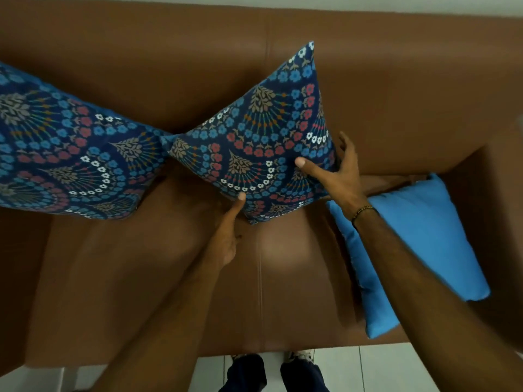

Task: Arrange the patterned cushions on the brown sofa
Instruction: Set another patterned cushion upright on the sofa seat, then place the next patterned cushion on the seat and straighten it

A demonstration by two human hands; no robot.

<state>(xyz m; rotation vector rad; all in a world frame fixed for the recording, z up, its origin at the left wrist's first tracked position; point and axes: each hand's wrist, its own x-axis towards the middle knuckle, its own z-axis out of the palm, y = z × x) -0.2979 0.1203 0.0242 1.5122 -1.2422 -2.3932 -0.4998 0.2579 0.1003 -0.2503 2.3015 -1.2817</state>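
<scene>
A dark blue cushion with a floral fan pattern [263, 137] stands on one corner against the back of the brown sofa [169, 66], near the middle seam. My right hand [336, 171] grips its right edge, thumb on the front face and fingers behind. My left hand [226, 239] is under its bottom corner, thumb pressed on the fabric. A second patterned cushion [65, 154] leans against the backrest at the left, its corner touching the middle one.
A plain light blue cushion [424, 244] lies on the right seat by the right armrest [498, 193], partly under my right forearm. The sofa's front edge runs along the bottom, with white floor tiles [396, 369] and my feet below it.
</scene>
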